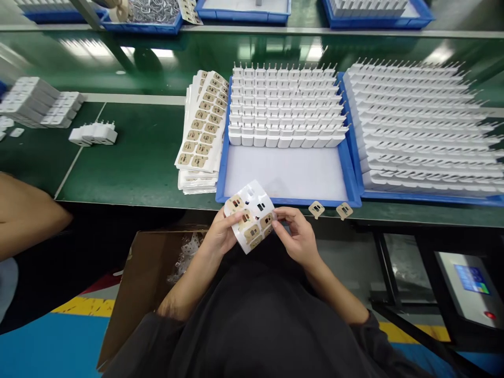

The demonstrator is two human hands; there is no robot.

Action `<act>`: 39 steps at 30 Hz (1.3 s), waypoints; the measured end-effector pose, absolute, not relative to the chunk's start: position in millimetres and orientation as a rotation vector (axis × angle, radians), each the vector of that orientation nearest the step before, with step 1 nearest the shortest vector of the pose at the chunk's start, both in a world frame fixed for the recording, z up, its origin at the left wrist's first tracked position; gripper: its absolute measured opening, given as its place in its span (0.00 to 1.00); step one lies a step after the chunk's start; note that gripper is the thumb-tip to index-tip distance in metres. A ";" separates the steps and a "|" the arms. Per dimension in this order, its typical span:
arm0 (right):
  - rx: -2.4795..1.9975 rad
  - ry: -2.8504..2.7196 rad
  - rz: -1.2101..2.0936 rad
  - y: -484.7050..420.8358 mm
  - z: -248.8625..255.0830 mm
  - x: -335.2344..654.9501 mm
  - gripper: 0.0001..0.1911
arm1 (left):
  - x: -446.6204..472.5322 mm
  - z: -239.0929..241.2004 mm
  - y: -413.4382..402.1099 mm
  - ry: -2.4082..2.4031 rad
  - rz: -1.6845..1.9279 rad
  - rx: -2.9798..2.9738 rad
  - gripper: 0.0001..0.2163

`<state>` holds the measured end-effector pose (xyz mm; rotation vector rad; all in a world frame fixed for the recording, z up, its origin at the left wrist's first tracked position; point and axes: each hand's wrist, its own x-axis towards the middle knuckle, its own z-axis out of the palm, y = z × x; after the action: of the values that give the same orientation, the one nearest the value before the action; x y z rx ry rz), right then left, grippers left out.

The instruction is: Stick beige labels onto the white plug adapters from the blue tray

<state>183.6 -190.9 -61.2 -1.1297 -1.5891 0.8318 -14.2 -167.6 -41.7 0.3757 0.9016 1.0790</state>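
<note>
My left hand [219,234] grips a white sticker sheet [250,212] with several tan labels, held just below the table's front edge. My right hand [296,233] pinches at a label on the sheet's right edge. Two loose tan labels [316,209] stick to the table rim right of my hands. Beyond them lies a blue tray [286,200] with rows of white plug adapters [283,105] in its far half. A stack of label sheets [202,131] leans beside the tray's left side.
A second blue tray at the right holds several rows of white adapters [421,126]. Loose adapters [93,133] and a pile [35,102] lie at the left. Another person's arm [27,215] enters from the left. A cardboard box [157,273] stands under the table; a machine screen [470,278] sits lower right.
</note>
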 end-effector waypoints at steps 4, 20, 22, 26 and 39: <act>-1.160 -1.507 0.846 -178.5 -56.5 171.9 0.09 | -17.8 -47.7 -173.7 0.912 1.163 0.469 0.36; -1.002 -1.995 0.136 -167.9 -42.4 161.3 0.13 | -22.8 -51.0 -177.9 1.107 1.159 0.670 0.24; -0.989 -2.006 0.184 -168.5 -41.6 163.4 0.14 | -22.5 -52.1 -177.3 1.087 1.140 0.648 0.24; -0.949 -1.987 0.259 -170.2 -41.5 163.2 0.13 | -20.9 -55.6 -176.6 1.072 1.136 0.619 0.24; -1.173 -1.650 0.312 -174.3 -43.0 202.3 0.06 | -24.6 -51.1 -179.5 1.201 1.139 0.632 0.27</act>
<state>202.3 -174.3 -43.0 -1.1727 -1.6502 0.3119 -24.6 -179.5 -51.1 0.6321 1.2012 1.1387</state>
